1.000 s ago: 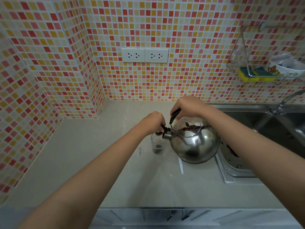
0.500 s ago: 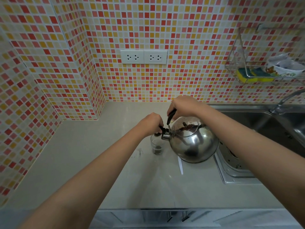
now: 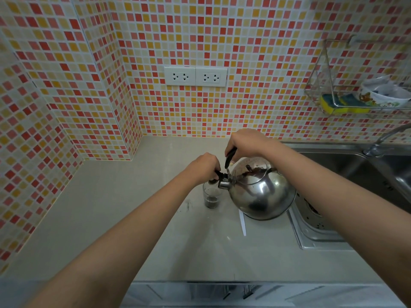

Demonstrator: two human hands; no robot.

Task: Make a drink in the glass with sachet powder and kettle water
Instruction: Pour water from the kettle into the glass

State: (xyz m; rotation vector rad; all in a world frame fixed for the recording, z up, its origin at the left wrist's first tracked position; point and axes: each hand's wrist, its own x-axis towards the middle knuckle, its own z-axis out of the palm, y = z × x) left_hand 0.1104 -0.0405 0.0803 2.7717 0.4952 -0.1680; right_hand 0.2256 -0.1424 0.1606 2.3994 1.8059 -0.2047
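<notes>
Little has moved: my right hand (image 3: 246, 143) still grips the steel kettle (image 3: 262, 192) handle, left hand (image 3: 204, 166) pinching its spout cap over the glass (image 3: 211, 197).

No text, label, brand or number is legible anywhere in my view; the bowl's (image 3: 384, 96) printed pattern, upper right, carries no readable words.

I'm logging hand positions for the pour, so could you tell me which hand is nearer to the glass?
Left. The left hand is directly above the glass, gripping the black spout cap of the kettle. The right hand holds the kettle's handle, farther back and to the right.
</notes>
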